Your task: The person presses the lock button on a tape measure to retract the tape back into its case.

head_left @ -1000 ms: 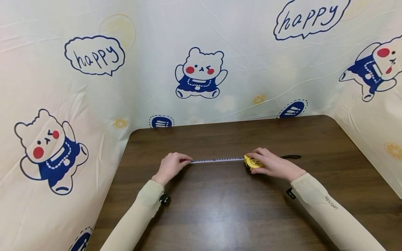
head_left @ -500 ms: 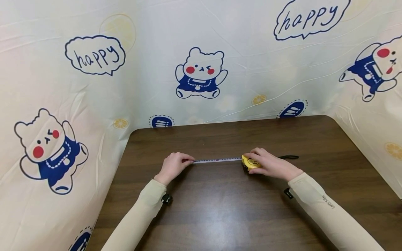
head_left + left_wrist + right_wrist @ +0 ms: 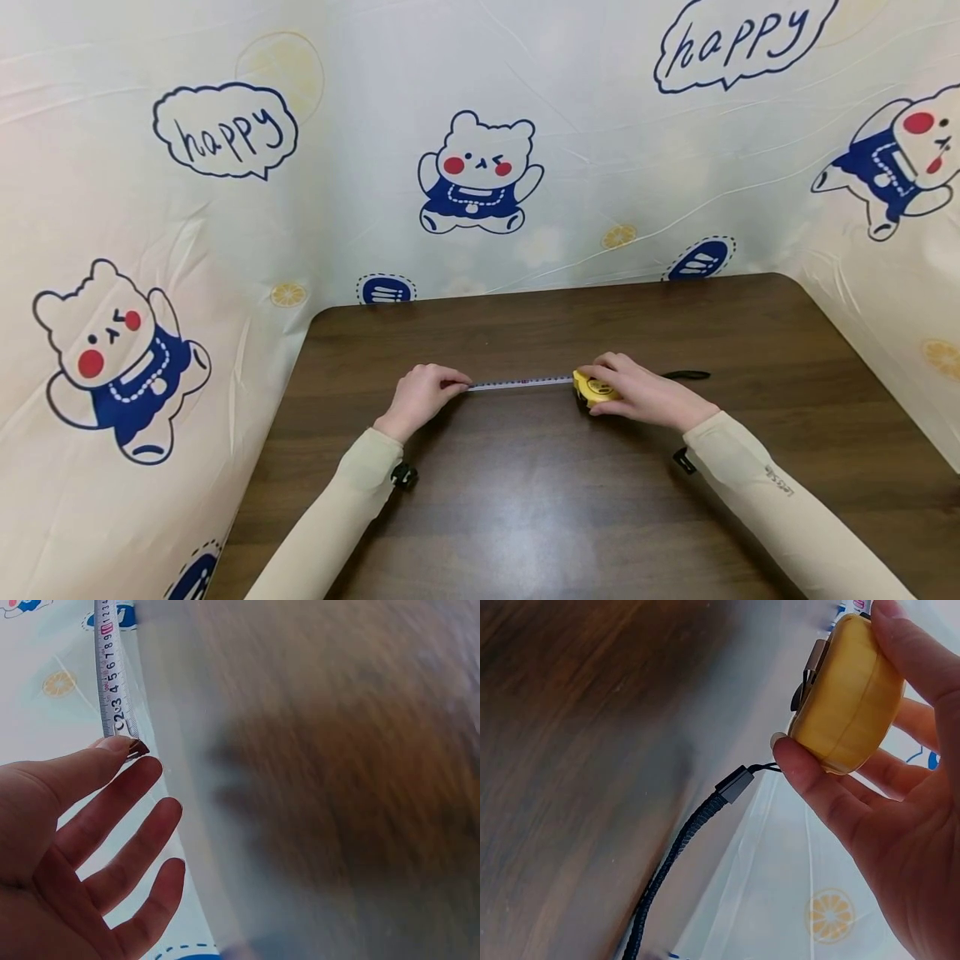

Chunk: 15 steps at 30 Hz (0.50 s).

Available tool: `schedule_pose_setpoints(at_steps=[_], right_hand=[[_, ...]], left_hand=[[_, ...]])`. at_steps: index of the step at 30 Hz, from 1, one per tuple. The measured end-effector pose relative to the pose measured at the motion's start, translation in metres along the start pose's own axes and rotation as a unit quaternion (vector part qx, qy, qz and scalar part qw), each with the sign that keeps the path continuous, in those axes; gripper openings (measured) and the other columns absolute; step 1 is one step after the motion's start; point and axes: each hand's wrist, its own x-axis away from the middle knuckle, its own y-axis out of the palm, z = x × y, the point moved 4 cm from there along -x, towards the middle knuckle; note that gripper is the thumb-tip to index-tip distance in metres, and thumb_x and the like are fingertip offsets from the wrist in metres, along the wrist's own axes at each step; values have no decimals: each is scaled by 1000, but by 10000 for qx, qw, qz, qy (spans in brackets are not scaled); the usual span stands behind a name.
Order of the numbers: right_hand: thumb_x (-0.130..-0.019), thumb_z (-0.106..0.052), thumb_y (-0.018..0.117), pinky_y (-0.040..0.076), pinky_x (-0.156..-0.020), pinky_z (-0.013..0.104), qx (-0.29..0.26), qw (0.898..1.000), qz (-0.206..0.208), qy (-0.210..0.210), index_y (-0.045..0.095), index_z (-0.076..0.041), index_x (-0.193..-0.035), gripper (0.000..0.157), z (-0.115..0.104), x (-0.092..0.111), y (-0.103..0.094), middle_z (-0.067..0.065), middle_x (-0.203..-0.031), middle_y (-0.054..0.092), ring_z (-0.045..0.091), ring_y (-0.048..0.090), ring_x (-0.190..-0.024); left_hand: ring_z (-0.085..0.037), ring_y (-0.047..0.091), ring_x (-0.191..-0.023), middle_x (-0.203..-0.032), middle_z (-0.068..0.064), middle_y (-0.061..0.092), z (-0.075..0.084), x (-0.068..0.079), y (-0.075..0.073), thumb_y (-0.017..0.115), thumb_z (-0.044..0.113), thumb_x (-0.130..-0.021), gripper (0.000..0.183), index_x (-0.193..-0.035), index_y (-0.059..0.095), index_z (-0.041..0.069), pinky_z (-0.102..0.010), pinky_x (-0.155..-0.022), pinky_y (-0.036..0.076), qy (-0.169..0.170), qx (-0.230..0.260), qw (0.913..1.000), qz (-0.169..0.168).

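**Yellow tape measure stretched between two hands**

Yellow casing of the tape measure (image 3: 594, 388) sits on the brown table (image 3: 570, 500), gripped by the right hand (image 3: 637, 392) with fingers and thumb curled round it. Its blade (image 3: 521, 383) runs leftward to the left hand (image 3: 420, 398), whose thumb and forefinger pinch the end hook while the other fingers spread loosely. A black wrist strap (image 3: 686, 376) trails right of the casing. A bear-print cloth (image 3: 480, 171) hangs behind.

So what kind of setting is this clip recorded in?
Probably a makeshift tabletop recording booth, not a workshop: a dark wooden table enclosed on three sides by a cartoon bear cloth, with only a yellow tape measure on it.
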Motion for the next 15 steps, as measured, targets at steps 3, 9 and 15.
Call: schedule_pose_setpoints(at_steps=[3, 9, 15], right_hand=[[-97, -31, 77, 54, -93, 44, -5, 10000, 0, -23, 57, -7, -146, 58, -1, -1, 1, 13, -129, 59, 23, 56, -112], [-96, -31, 77, 53, -92, 43, -22, 9999, 60, -78, 58, -6, -145, 58, -5, -3, 1, 12, -128, 59, 22, 55, -111], [-96, -32, 77, 53, -92, 43, -60, 10000, 18, -29, 58, -8, -146, 58, -8, -5, 2, 11, -129, 58, 21, 55, -111]], left_hand=[[-18, 74, -95, -104, 3, 80, 2, 0, 1, 77, 21, -96, 11, -105, 84, 21, -45, -85, 59, 21, 11, 10000, 16], [-17, 74, -94, -103, 4, 80, 7, -2, 3, 77, 22, -96, 11, -104, 84, 22, -45, -83, 59, 67, 26, 10000, 46], [-17, 74, -95, -103, 3, 80, 12, -4, 5, 78, 20, -95, 10, -103, 84, 21, -45, -85, 59, 110, 129, 9999, 27]])
